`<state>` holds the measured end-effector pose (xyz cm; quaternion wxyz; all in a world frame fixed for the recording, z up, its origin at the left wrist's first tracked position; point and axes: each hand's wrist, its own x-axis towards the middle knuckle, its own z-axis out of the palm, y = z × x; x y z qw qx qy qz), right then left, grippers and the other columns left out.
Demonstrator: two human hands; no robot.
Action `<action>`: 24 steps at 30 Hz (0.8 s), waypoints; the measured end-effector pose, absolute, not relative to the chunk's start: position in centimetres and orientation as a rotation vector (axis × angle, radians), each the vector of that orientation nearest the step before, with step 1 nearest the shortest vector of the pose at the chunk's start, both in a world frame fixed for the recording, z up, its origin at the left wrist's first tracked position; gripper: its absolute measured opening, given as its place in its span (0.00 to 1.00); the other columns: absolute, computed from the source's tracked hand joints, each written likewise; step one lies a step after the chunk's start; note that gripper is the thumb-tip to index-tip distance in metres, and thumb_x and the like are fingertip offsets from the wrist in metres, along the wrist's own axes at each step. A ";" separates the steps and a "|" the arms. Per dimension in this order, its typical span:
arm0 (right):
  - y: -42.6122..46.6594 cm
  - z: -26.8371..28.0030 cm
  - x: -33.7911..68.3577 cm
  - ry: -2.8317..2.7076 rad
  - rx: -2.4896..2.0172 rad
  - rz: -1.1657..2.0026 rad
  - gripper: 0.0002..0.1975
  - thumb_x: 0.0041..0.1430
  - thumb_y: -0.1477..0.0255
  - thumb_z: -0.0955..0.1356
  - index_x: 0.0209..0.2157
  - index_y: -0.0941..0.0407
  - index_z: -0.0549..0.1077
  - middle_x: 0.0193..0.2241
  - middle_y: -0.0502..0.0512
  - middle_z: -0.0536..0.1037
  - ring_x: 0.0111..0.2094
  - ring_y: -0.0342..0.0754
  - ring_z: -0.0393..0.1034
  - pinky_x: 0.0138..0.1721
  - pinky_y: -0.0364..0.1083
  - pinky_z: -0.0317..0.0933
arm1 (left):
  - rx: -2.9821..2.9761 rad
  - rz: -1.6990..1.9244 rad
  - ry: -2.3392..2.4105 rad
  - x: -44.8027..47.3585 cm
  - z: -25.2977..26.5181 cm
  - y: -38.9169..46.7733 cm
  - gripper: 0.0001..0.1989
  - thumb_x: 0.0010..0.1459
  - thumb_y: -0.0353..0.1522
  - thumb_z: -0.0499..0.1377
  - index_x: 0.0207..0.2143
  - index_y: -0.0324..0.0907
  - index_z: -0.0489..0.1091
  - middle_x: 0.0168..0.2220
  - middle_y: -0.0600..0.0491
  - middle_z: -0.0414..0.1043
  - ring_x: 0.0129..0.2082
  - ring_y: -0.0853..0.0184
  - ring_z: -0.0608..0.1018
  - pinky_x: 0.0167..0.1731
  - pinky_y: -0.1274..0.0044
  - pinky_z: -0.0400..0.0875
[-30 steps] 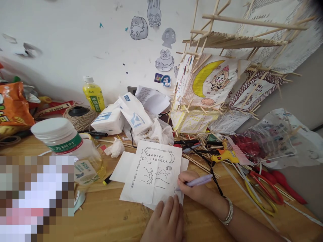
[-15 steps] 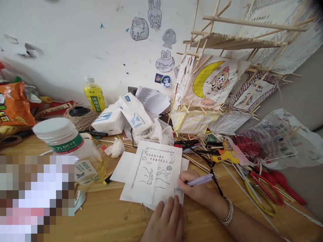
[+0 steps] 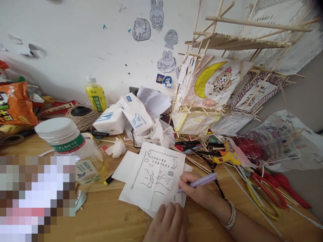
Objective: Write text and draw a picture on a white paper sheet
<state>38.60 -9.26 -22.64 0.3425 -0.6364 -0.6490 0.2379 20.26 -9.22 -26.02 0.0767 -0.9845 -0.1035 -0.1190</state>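
My right hand (image 3: 198, 192) is closed around a lilac pen (image 3: 203, 180), its tip over the right part of a white paper sheet (image 3: 141, 196). Black line drawings cover the sheet: a robed figure, hills, a crescent moon, clouds, handwritten characters and a wavy border along the top and left. Short strokes show near the lower right, just below the pen tip. My left hand (image 3: 168, 223) lies flat on the sheet's bottom edge, fingers stretched and side by side, holding nothing. More white paper (image 3: 123, 168) sticks out from beneath the drawn sheet.
A clear jar (image 3: 60, 134) with a white lid stands left, near a yellow drink bottle (image 3: 96, 95), twine (image 3: 82, 117) and tissue packs (image 3: 137, 114). At right are a stick-frame lantern (image 3: 209, 84), a yellow glue gun (image 3: 227, 158) and red-handled scissors (image 3: 270, 190).
The drawn sheet has turned slightly clockwise. My right hand and pen have shifted a little; the pen tip now sits above the short strokes. The whole view has drifted slightly.
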 end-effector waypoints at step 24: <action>-9.0 -21.9 38.3 -1.754 -1.681 0.525 0.15 0.53 0.71 0.60 0.16 0.55 0.52 0.15 0.45 0.57 0.20 0.41 0.53 0.22 0.42 0.46 | -2.892 -0.731 -0.328 20.0 -25.1 -8.9 0.13 0.62 0.34 0.50 0.46 0.38 0.67 0.41 0.47 0.72 0.35 0.64 0.71 0.34 0.74 0.67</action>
